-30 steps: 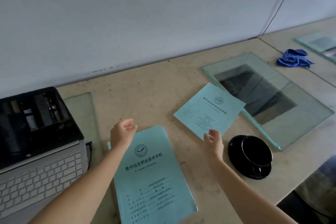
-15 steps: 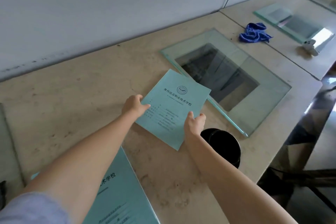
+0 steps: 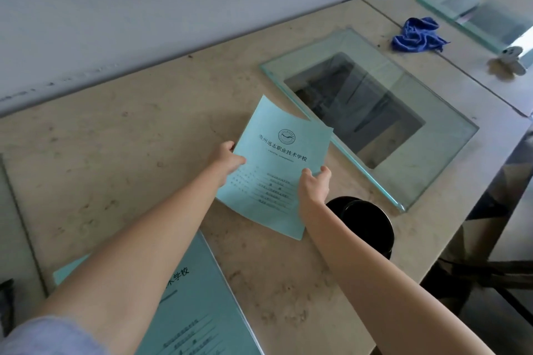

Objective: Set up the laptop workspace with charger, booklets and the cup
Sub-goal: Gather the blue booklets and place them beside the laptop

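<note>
Placing the booklets looks like the step in hand. The left hand (image 3: 227, 160) and right hand (image 3: 314, 187) each keep a pinching grip on a side edge of the far booklet (image 3: 277, 170), mid-way across the desk (image 3: 115, 153). Next it wants carrying toward 7 o'clock, to the nearer booklet (image 3: 199, 311) (mind the black cup (image 3: 366, 222) at 4 o'clock). It is thin, pale teal and floppy, with its far end curling up.
</note>
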Tool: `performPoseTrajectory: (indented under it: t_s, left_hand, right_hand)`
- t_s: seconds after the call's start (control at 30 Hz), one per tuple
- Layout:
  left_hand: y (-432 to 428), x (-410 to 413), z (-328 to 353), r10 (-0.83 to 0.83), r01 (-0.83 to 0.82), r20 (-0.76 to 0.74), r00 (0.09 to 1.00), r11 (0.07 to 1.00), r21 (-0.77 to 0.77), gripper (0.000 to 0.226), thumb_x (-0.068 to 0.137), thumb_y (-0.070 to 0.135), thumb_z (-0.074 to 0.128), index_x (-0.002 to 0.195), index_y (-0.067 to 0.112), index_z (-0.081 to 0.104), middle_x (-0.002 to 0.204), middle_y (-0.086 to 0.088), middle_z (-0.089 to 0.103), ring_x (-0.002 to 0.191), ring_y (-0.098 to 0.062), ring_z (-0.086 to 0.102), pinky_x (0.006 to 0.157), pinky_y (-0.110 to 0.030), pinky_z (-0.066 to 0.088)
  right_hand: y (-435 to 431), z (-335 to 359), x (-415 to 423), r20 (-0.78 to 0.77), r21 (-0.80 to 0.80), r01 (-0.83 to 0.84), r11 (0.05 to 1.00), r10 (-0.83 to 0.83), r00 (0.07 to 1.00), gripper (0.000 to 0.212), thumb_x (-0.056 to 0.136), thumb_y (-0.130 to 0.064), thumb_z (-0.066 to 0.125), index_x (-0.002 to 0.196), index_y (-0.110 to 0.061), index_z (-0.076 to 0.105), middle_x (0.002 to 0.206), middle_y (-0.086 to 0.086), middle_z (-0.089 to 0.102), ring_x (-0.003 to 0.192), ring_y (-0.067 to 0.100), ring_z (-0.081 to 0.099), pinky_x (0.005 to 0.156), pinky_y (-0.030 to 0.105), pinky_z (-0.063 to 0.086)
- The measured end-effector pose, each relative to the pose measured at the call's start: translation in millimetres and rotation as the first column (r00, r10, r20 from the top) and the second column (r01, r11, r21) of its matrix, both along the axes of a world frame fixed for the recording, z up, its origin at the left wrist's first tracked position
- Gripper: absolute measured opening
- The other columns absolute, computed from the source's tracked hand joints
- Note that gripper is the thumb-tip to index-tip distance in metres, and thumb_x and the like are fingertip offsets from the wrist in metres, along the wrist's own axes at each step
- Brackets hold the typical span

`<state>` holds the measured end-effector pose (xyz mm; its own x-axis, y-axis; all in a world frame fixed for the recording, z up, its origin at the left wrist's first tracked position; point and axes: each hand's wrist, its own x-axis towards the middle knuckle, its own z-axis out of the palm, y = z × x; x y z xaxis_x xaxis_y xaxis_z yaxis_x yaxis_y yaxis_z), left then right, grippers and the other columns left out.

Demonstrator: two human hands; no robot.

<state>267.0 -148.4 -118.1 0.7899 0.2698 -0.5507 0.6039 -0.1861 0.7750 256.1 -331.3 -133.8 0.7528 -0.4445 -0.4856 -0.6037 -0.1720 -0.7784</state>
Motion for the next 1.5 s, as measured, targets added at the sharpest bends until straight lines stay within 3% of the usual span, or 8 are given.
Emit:
performPoseTrajectory:
  t_s: [0.1, 0.2, 0.53, 0.7, 1.0, 1.17, 1.27, 1.5]
  left_hand:
    - [-5.6, -10.3, 14.5, -0.016, 0.017, 0.048, 0.999, 1.000, -0.025, 0.036, 0.085, 0.002, 0.058, 0.119, 0.011, 0.053, 0.109, -0.011, 0.063, 0.089, -0.027, 0.061, 0.084, -0.042, 0.052]
    - [-10.5, -27.5, 38.6, -0.010, 0.006, 0.134, 0.991, 1.000, 0.024, 0.050, 0.085, 0.008, 0.058, 0.133, 0.016, 0.049, 0.118, -0.004, 0.064, 0.097, -0.026, 0.064, 0.090, -0.046, 0.052]
    - [-1.7, -135.8, 115.5, 0.042, -0.003, 0.443, 0.896, 0.996, -0.088, 0.038, 0.083, 0.003, 0.057, 0.103, 0.035, 0.064, 0.095, 0.012, 0.072, 0.081, -0.011, 0.071, 0.068, -0.022, 0.057]
    - [20.0, -220.1, 107.0, 0.323, -0.273, 0.385, 0.864, 0.945, -0.179, 0.036, 0.083, 0.002, 0.057, 0.097, 0.034, 0.066, 0.097, 0.002, 0.074, 0.080, -0.018, 0.071, 0.070, -0.033, 0.058]
    - [13.1, -344.6, 39.4, 0.733, -0.712, 0.147, 0.664, 0.680, -0.172, 0.038, 0.080, -0.005, 0.061, 0.115, 0.009, 0.057, 0.085, -0.006, 0.070, 0.069, -0.020, 0.062, 0.060, -0.027, 0.048]
    - [10.8, -374.4, 22.8, 0.835, -0.810, 0.064, 0.547, 0.547, -0.210, 0.033, 0.087, 0.003, 0.059, 0.120, 0.001, 0.053, 0.096, -0.010, 0.066, 0.090, -0.027, 0.061, 0.085, -0.036, 0.046]
    - [14.7, -389.3, 13.6, 0.835, -0.826, 0.031, 0.549, 0.548, -0.132, 0.027, 0.089, 0.016, 0.059, 0.110, 0.000, 0.060, 0.100, -0.016, 0.068, 0.096, -0.034, 0.063, 0.090, -0.045, 0.050]
    - [28.9, -402.6, 6.8, 0.710, -0.711, 0.043, 0.703, 0.703, 0.028, 0.022, 0.088, 0.021, 0.061, 0.107, 0.010, 0.065, 0.091, 0.000, 0.070, 0.082, -0.015, 0.067, 0.064, -0.024, 0.051]
  right_hand:
    - [1.8, 2.4, -3.8, 0.010, 0.039, -0.006, 0.999, 0.006, 1.000, 0.060, 0.092, -0.029, 0.051, 0.146, -0.020, 0.027, 0.140, 0.009, 0.047, 0.106, 0.025, 0.054, 0.081, 0.032, 0.040]
    - [1.2, 4.6, -10.8, 0.035, 0.017, -0.068, 0.998, 0.068, 0.997, 0.065, 0.091, -0.037, 0.057, 0.146, -0.017, 0.029, 0.145, 0.009, 0.044, 0.127, 0.027, 0.048, 0.097, 0.035, 0.039]
    - [17.6, 31.4, -53.1, -0.027, 0.443, -0.086, 0.893, 0.109, 0.994, 0.046, 0.097, -0.048, 0.038, 0.120, -0.011, 0.053, 0.111, 0.006, 0.057, 0.092, 0.019, 0.058, 0.080, 0.034, 0.048]
    - [30.5, 38.9, -95.1, 0.058, 0.366, -0.344, 0.865, 0.347, 0.936, 0.020, 0.093, -0.033, 0.057, 0.085, -0.014, 0.055, 0.088, 0.012, 0.049, 0.084, 0.025, 0.048, 0.080, 0.041, 0.044]
    - [50.0, 22.2, -175.8, 0.118, 0.210, -0.631, 0.747, 0.621, 0.775, 0.018, 0.095, -0.018, 0.054, 0.081, -0.008, 0.060, 0.077, 0.010, 0.067, 0.063, 0.022, 0.059, 0.054, 0.028, 0.049]
    - [61.8, 15.2, -196.4, 0.097, 0.141, -0.699, 0.701, 0.693, 0.715, 0.017, 0.094, -0.014, 0.054, 0.078, -0.011, 0.059, 0.078, 0.010, 0.068, 0.063, 0.022, 0.059, 0.056, 0.028, 0.046]
    - [65.8, 12.2, -204.1, 0.078, 0.098, -0.726, 0.680, 0.722, 0.687, 0.013, 0.093, -0.016, 0.055, 0.083, -0.008, 0.060, 0.082, 0.013, 0.070, 0.069, 0.027, 0.063, 0.064, 0.034, 0.048]
    - [70.6, 10.5, -205.1, 0.052, -0.001, -0.769, 0.639, 0.768, 0.638, 0.012, 0.093, -0.020, 0.054, 0.093, -0.011, 0.062, 0.086, 0.012, 0.070, 0.076, 0.032, 0.068, 0.059, 0.031, 0.048]
